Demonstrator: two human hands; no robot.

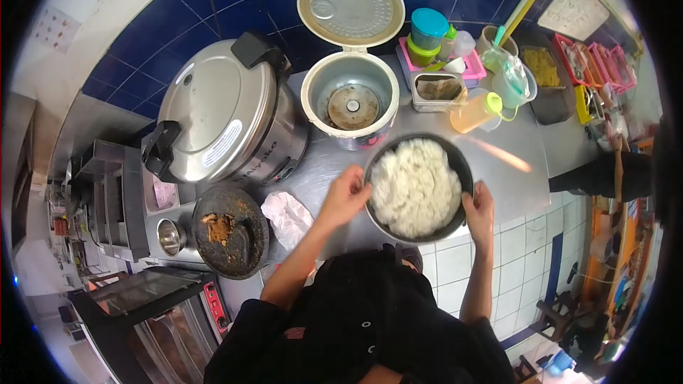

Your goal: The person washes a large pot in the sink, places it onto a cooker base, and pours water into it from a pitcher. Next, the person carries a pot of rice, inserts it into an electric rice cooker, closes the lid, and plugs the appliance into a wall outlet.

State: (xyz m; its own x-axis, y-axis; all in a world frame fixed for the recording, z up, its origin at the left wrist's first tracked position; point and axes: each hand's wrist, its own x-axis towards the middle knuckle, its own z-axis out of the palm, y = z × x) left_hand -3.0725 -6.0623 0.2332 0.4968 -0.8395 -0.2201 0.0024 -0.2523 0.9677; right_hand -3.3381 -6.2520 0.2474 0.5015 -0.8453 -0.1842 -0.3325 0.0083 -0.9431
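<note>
My left hand (346, 195) grips the left rim of a dark round rice cooker pot, and my right hand (481, 212) grips its right rim. The pot (465, 171) is heaped with white cooked rice (414, 188) and is held over the front edge of the steel counter. Just behind it stands a rice cooker (350, 92) with its lid (351, 6) raised. Its inside shows bare metal with a round heating plate (353, 106) at the bottom.
A large lidded Miyako cooker (220, 110) stands left of the open one. Nearer me are a stone mortar (233, 259) with brown paste, a crumpled plastic bag (286, 219) and a steel bowl (171, 236). A sauce bottle (475, 112) and a metal container (437, 105) stand behind right.
</note>
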